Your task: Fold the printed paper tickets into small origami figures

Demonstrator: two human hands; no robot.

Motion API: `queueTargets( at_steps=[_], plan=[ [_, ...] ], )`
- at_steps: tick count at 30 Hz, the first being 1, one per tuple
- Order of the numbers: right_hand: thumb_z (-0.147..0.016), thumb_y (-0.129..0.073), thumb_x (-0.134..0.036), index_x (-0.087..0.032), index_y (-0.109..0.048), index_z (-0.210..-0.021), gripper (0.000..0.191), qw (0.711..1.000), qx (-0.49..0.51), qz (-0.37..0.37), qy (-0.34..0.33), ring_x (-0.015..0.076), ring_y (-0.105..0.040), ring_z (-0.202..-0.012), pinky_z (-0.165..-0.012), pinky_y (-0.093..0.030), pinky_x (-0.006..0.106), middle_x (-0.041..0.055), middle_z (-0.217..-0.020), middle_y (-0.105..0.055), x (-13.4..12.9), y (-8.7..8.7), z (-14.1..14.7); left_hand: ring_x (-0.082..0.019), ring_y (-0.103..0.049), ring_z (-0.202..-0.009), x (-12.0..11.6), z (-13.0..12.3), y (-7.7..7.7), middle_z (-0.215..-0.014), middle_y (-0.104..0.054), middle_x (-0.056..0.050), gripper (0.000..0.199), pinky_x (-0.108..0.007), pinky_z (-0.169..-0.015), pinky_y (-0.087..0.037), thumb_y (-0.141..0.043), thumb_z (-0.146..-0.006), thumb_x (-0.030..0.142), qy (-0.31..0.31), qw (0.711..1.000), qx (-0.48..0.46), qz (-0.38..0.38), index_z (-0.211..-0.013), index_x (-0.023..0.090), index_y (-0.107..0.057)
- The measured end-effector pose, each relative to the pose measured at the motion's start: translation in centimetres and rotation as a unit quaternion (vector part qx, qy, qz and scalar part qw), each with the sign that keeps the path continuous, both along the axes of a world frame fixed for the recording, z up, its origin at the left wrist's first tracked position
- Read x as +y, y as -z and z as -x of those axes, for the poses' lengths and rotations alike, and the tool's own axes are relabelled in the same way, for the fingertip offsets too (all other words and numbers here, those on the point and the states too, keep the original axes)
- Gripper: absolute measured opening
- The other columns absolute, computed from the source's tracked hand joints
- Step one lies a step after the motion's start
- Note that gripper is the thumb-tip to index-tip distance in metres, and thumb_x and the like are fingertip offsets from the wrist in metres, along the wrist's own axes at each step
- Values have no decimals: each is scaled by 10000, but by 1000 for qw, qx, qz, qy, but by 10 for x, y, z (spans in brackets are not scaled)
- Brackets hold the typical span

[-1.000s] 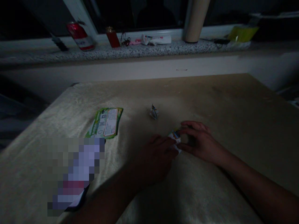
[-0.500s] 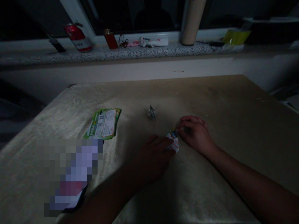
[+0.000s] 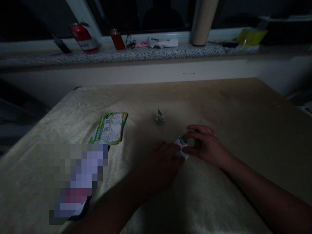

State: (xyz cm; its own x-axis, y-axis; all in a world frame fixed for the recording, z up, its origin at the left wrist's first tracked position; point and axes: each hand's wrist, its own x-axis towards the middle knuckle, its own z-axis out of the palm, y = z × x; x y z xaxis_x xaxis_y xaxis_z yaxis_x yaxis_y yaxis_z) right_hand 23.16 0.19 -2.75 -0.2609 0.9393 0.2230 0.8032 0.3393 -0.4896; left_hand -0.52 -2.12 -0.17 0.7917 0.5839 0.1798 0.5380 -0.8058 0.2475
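Observation:
A small piece of folded printed paper (image 3: pixel 181 142), white with a dark and yellow patch, lies on the table between my hands. My left hand (image 3: pixel 163 165) comes from the lower left, its fingers pressing the paper's left part down against the tabletop. From the right, my right hand (image 3: pixel 207 144) has its thumb and forefinger at the paper's right edge, curled as if in a pinch; the exact grip is too dark to make out. Just beyond them stands a small folded paper piece (image 3: pixel 160 117) with a pointed top, touched by neither hand.
A stack of green printed leaflets (image 3: pixel 109 128) lies on the left of the cloth-covered table (image 3: pixel 219 97). Nearer me is a blurred-out phone-like object (image 3: pixel 83 177). On the granite windowsill (image 3: pixel 146 56) stand a red can (image 3: pixel 84 38), a red jar (image 3: pixel 117 39) and a cardboard tube (image 3: pixel 204 22).
My right thumb has moved down along the paper's right edge, and the right fingers have spread further from it. My left hand keeps its place on the paper. The view has shifted slightly.

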Motion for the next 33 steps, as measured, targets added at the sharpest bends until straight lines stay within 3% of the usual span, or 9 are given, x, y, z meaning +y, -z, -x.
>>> queueTargets(
  at_steps=[7,18,24,28,33],
  plan=[
    [-826,-797,-324,-324,-792,-924,98,998,8,-37,46,312,-617,-1178,-1033,-397,557,54,-1191,-703,8,5,5,-236,-634,-1103,4,1,-1,-1221,-689,-71,246,-429,-1027,-422,-538,-965,155,11,1000,-15,18,-1182,198,-647],
    [-744,-842,-387,-338,-766,-1058,327,1000,-21,6,-3,352,-555,-1288,-1066,-387,585,69,-1351,-631,2,-3,-4,-213,-643,-1094,10,6,0,-1210,-712,-44,163,-414,-1044,-398,-582,-978,191,6,998,-31,48,-1092,207,-698],
    [-718,-855,-390,-344,-755,-1101,398,999,-25,12,-16,363,-550,-1295,-1065,-392,592,73,-1380,-615,1,-4,-6,-201,-644,-1037,12,7,-3,-1106,-734,-31,150,-399,-1025,-407,-584,-992,205,-2,996,-43,72,-1099,215,-688],
    [-737,-839,-397,-338,-758,-1094,371,999,-28,19,-16,359,-546,-1303,-1070,-387,582,74,-1384,-610,0,-6,-5,-207,-639,-1019,14,4,0,-1087,-731,-40,171,-395,-1004,-423,-554,-1016,238,-42,992,-72,90,-1145,203,-661],
    [-739,-833,-422,-333,-747,-1118,399,999,-31,23,-23,353,-540,-1316,-1082,-374,583,84,-1398,-601,0,-6,-6,-213,-641,-937,14,-5,3,-974,-727,-45,131,-391,-938,-441,-557,-1012,237,-94,987,-96,91,-1024,173,-670]
  ],
)
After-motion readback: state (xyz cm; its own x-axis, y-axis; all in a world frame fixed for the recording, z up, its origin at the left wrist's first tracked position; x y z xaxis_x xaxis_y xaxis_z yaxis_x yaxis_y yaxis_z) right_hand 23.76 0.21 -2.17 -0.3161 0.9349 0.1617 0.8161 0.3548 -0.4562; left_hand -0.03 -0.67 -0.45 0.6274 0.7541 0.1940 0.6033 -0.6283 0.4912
